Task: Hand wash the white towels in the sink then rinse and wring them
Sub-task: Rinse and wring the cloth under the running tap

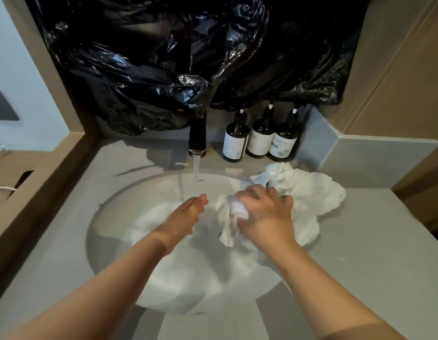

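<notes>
1. Head view: the left hand (191, 212) reached over the sink (107, 231), its fingers straight and held close together, holding nothing, with the fingertips just beside the stream of water (195, 173).
2. The right hand (267, 217) was curled round a bunched part of a white towel (233, 212), gripping it over the right side of the basin.
3. Below that grip the towel hung down into the basin. To the right, a crumpled heap of white cloth (311, 192) lay across the sink's rim and on the grey counter (372, 241). Whether the heap was the same towel or another could not be told.
4. The water ran from a dark faucet (197, 136) at the far edge of the sink.
5. Three brown pump bottles (260, 138) with pale labels stood close together on the counter, just right of the faucet.
6. Crumpled black plastic sheeting (164, 57) covered the far wall above the faucet and bottles.
</notes>
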`<state>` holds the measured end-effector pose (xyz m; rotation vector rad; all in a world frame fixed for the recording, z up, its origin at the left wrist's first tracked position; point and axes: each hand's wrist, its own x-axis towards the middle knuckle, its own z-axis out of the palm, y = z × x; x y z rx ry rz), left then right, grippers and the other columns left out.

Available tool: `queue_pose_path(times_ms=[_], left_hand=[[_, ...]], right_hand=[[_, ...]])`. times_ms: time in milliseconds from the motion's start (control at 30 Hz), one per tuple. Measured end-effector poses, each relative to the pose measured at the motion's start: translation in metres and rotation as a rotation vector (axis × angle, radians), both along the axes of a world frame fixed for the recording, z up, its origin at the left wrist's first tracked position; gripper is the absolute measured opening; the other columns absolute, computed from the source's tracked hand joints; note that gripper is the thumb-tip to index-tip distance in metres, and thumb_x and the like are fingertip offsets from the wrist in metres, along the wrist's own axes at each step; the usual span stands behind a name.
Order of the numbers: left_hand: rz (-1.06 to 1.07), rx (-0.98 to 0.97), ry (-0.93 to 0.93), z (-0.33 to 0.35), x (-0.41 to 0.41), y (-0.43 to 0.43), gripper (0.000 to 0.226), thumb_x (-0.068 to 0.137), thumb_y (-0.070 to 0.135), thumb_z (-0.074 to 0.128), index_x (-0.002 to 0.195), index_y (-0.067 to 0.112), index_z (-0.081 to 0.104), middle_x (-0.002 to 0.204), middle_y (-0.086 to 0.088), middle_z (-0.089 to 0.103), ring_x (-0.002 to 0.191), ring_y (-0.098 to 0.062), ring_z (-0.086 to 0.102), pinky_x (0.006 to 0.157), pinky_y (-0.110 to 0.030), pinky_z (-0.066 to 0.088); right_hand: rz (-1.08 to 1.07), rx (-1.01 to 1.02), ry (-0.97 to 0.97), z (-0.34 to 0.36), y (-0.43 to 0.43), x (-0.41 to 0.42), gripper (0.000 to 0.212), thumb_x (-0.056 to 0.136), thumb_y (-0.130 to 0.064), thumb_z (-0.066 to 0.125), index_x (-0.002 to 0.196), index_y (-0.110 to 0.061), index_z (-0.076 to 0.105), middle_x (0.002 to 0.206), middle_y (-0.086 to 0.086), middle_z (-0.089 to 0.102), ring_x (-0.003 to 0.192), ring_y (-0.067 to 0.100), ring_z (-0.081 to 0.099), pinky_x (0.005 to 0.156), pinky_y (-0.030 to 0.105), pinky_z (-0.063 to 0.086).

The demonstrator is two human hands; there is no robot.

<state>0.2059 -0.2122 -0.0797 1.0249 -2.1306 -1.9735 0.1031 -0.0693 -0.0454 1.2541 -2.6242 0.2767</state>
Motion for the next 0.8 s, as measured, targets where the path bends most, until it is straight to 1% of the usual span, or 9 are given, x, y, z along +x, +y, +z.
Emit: queue_pose_path(times_ms=[133, 267, 333, 400, 467, 567, 633, 733, 800], left_hand=[[0.037, 0.276, 0.086, 0.006, -0.002, -0.01, 0.06, 0.083, 0.069, 0.038, 0.127, 0.031, 0.055, 0.128, 0.003, 0.058, 0.119, -0.023, 0.054, 0.102, -0.045, 0.044], [0.038, 0.414, 0.188, 0.007, 0.0, -0.023, 0.051, 0.086, 0.066, 0.035, 0.116, 0.035, 0.063, 0.12, 0.006, 0.065, 0.112, -0.018, 0.059, 0.099, -0.044, 0.045], [0.054, 0.407, 0.191, 0.008, 0.001, -0.029, 0.044, 0.089, 0.063, 0.036, 0.114, 0.037, 0.062, 0.118, 0.005, 0.067, 0.11, -0.019, 0.061, 0.093, -0.041, 0.047], [0.135, 0.354, 0.133, 0.004, -0.005, -0.038, 0.041, 0.086, 0.064, 0.045, 0.114, 0.037, 0.058, 0.119, 0.002, 0.063, 0.106, -0.02, 0.06, 0.086, -0.038, 0.046], [0.267, 0.303, 0.094, 0.003, -0.015, -0.045, 0.036, 0.087, 0.059, 0.051, 0.106, 0.03, 0.057, 0.103, 0.0, 0.063, 0.091, -0.018, 0.058, 0.079, -0.031, 0.044], [0.41, 0.235, 0.167, 0.002, -0.034, -0.053, 0.033, 0.096, 0.042, 0.047, 0.085, 0.013, 0.055, 0.059, -0.003, 0.055, 0.048, -0.008, 0.05, 0.049, -0.014, 0.039], [0.476, 0.178, 0.171, -0.001, -0.043, -0.057, 0.037, 0.099, 0.036, 0.045, 0.076, 0.009, 0.054, 0.042, 0.002, 0.049, 0.032, -0.005, 0.043, 0.035, -0.013, 0.032], [0.563, 0.352, 0.173, -0.005, -0.062, -0.061, 0.035, 0.098, 0.038, 0.046, 0.079, 0.011, 0.058, 0.057, -0.003, 0.055, 0.043, -0.011, 0.049, 0.04, -0.019, 0.036], [0.569, 0.465, 0.146, -0.001, -0.076, -0.055, 0.038, 0.098, 0.043, 0.045, 0.081, 0.012, 0.058, 0.057, -0.004, 0.055, 0.043, -0.014, 0.05, 0.038, -0.016, 0.038]], right_hand=[[0.056, 0.057, -0.124, 0.022, -0.023, 0.005, 0.048, 0.083, -0.028, 0.059, 0.129, -0.038, 0.051, 0.133, -0.008, 0.042, 0.121, 0.022, 0.037, 0.094, 0.04, 0.025], [0.039, -0.098, -0.465, 0.023, -0.052, -0.003, 0.045, 0.081, -0.025, 0.062, 0.125, -0.033, 0.056, 0.125, -0.007, 0.044, 0.12, 0.017, 0.041, 0.101, 0.035, 0.033], [-0.002, -0.303, -0.722, 0.014, -0.067, 0.0, 0.037, 0.075, -0.021, 0.069, 0.11, -0.028, 0.065, 0.108, -0.007, 0.053, 0.107, 0.017, 0.054, 0.095, 0.032, 0.044], [-0.106, -0.509, -0.999, 0.007, -0.081, 0.003, 0.021, 0.076, -0.009, 0.069, 0.093, -0.022, 0.068, 0.087, -0.007, 0.061, 0.082, 0.014, 0.061, 0.07, 0.015, 0.05], [-0.221, -0.618, -1.268, -0.001, -0.094, 0.004, 0.02, 0.079, 0.002, 0.067, 0.09, -0.014, 0.066, 0.078, -0.002, 0.064, 0.067, 0.014, 0.06, 0.051, 0.009, 0.046], [-0.23, -0.668, -1.448, -0.011, -0.104, -0.001, 0.024, 0.076, 0.005, 0.067, 0.098, -0.005, 0.067, 0.089, 0.014, 0.07, 0.072, 0.022, 0.065, 0.059, 0.021, 0.054], [-0.13, -0.666, -1.584, -0.013, -0.107, -0.007, 0.021, 0.079, 0.005, 0.056, 0.097, -0.001, 0.066, 0.084, 0.018, 0.067, 0.07, 0.025, 0.065, 0.057, 0.024, 0.053], [-0.162, -0.655, -1.651, -0.025, -0.117, -0.016, 0.028, 0.084, -0.03, 0.048, 0.098, -0.013, 0.065, 0.093, 0.01, 0.066, 0.085, 0.025, 0.067, 0.072, 0.029, 0.056], [-0.266, -0.511, -1.381, -0.037, -0.125, -0.017, 0.047, 0.076, -0.061, 0.047, 0.111, -0.033, 0.062, 0.114, -0.004, 0.056, 0.111, 0.024, 0.056, 0.098, 0.042, 0.045]])
